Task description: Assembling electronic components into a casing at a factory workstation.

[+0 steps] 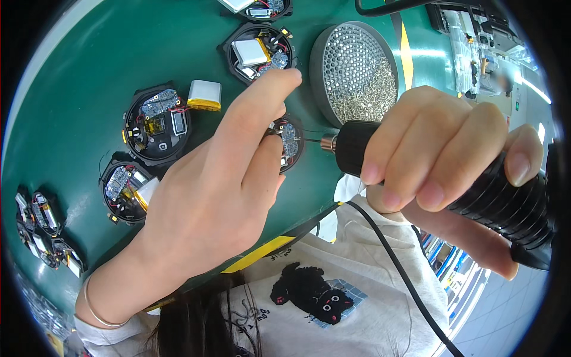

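Observation:
My left hand (208, 184) reaches over a round black device housing (299, 149) and grips it, hiding much of it. A small blue-grey circuit board (289, 140) shows inside, beside my fingers. My left index finger stretches past the housing. From the right, my right hand (440, 149) is wrapped around a black electric screwdriver (355, 146), held nearly level. Its thin bit (311, 140) points left at the circuit board. Whether the tip touches a screw is too small to tell.
Beyond the screwdriver stands a round grey tray (317, 77) with many small screws (369, 98). Open housings with boards and batteries (157, 125) (259, 53) (125, 190) lie on the green table (77, 131). More parts (44, 229) sit far left. A black cable (386, 250) hangs near my body.

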Action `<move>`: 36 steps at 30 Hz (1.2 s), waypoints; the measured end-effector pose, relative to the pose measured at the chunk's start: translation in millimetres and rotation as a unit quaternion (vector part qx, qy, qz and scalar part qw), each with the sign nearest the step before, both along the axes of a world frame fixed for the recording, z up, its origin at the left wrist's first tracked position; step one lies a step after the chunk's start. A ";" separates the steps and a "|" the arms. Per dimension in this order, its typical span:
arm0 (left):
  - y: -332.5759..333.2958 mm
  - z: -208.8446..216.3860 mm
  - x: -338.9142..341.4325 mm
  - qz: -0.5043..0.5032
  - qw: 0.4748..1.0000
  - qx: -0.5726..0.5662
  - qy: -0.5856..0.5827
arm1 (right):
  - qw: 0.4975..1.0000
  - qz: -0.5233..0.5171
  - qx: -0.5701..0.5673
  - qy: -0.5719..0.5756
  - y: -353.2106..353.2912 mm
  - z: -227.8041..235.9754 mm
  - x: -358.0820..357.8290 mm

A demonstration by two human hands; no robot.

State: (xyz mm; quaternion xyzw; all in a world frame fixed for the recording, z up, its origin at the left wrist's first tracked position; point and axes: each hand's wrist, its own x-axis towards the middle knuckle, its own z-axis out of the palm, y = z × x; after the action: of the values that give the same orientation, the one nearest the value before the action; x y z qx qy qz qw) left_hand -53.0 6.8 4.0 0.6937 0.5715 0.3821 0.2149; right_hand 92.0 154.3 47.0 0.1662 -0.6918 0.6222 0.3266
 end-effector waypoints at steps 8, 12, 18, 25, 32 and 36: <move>-2.5 -3.2 2.7 0.025 1.000 0.018 -0.001 | 1.000 -0.003 0.018 -0.007 -6.7 -0.6 -3.9; -1.3 -1.7 4.8 0.020 0.999 -0.001 -0.045 | 0.998 -0.011 0.062 -0.019 -15.2 3.8 -3.8; -1.5 -4.4 8.3 0.025 0.995 -0.022 -0.098 | 0.998 -0.029 0.047 0.009 -15.5 -8.1 -5.7; -4.1 -4.1 14.3 0.045 0.998 -0.009 -0.041 | 0.998 0.003 0.066 -0.022 -11.4 -4.9 -2.1; -4.1 -2.7 13.8 0.041 0.998 -0.014 -0.037 | 0.997 0.074 -0.011 -0.023 16.1 -3.8 3.8; -4.1 -6.1 10.1 0.033 0.998 -0.029 -0.042 | 0.998 0.031 0.017 -0.044 61.1 2.2 29.2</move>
State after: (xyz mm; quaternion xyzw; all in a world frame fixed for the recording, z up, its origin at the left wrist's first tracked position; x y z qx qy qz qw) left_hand -42.8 2.7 -2.1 0.6509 0.5955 0.4012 0.2464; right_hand 121.2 215.4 49.2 0.1656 -0.7108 0.6266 0.2734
